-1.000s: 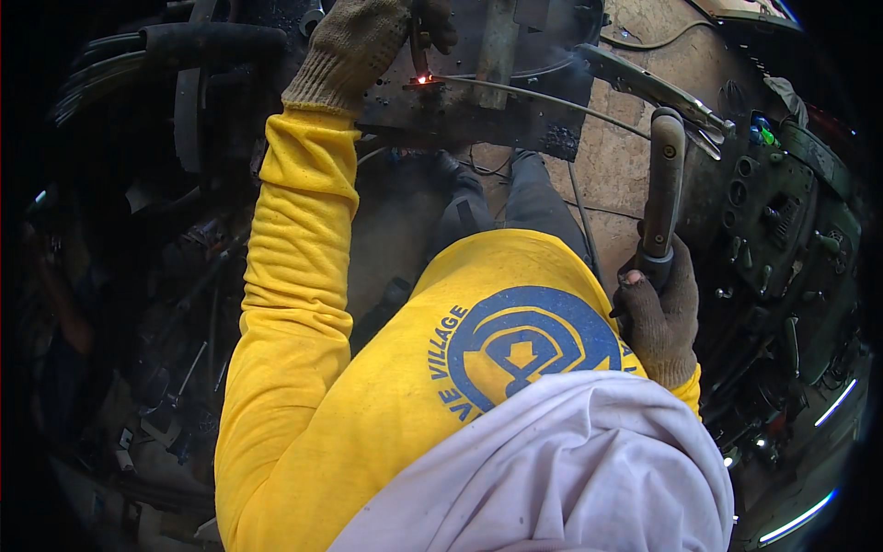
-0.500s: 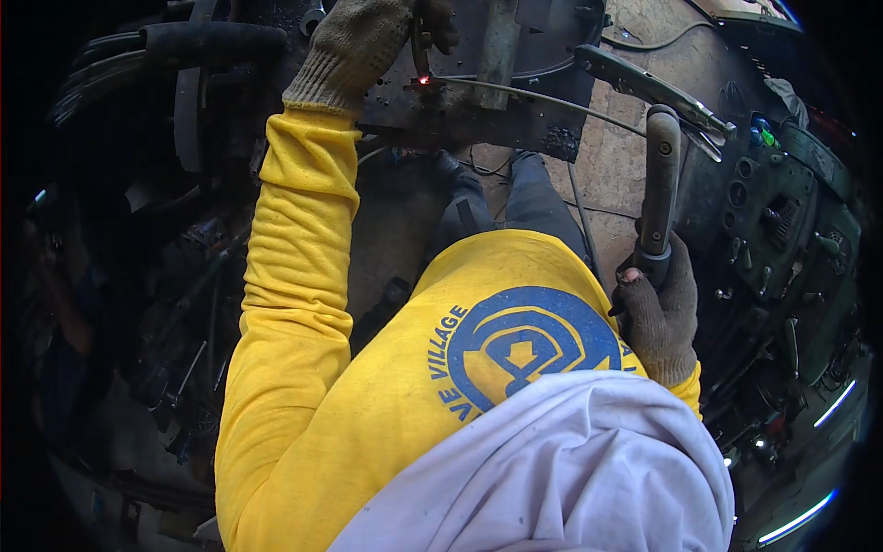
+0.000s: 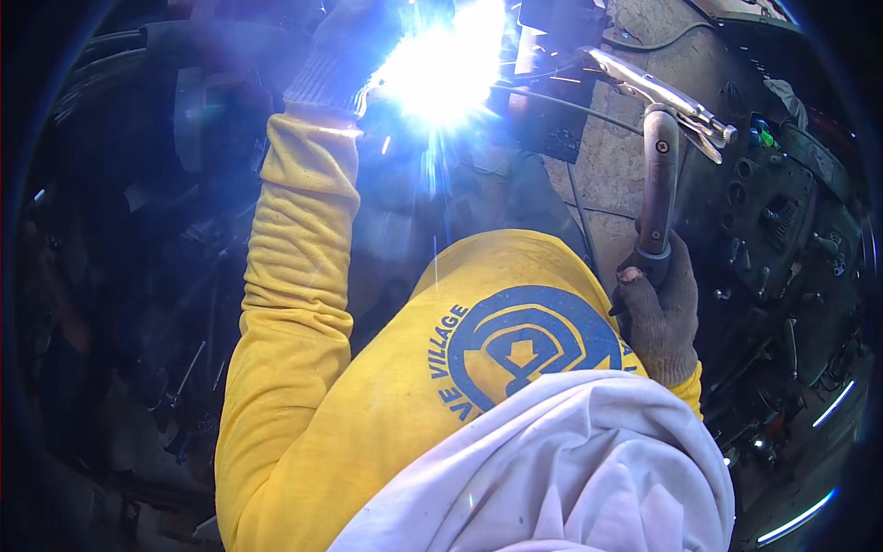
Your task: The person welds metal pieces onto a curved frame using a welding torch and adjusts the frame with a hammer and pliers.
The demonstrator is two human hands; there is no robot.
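Head camera looks steeply down, close over the yellow-sleeved arms [image 3: 285, 304].

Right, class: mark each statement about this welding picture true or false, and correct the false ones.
1. A bright white-blue arc flares beside the left hand. True.
2. The right hand is bare. False: it wears a dark knitted glove with one fingertip poking through.
3. The right hand grips a dark handle standing roughly upright. True.
4. The sleeves are red. False: they are yellow.
5. Silver locking pliers lie above the handle's top. True.
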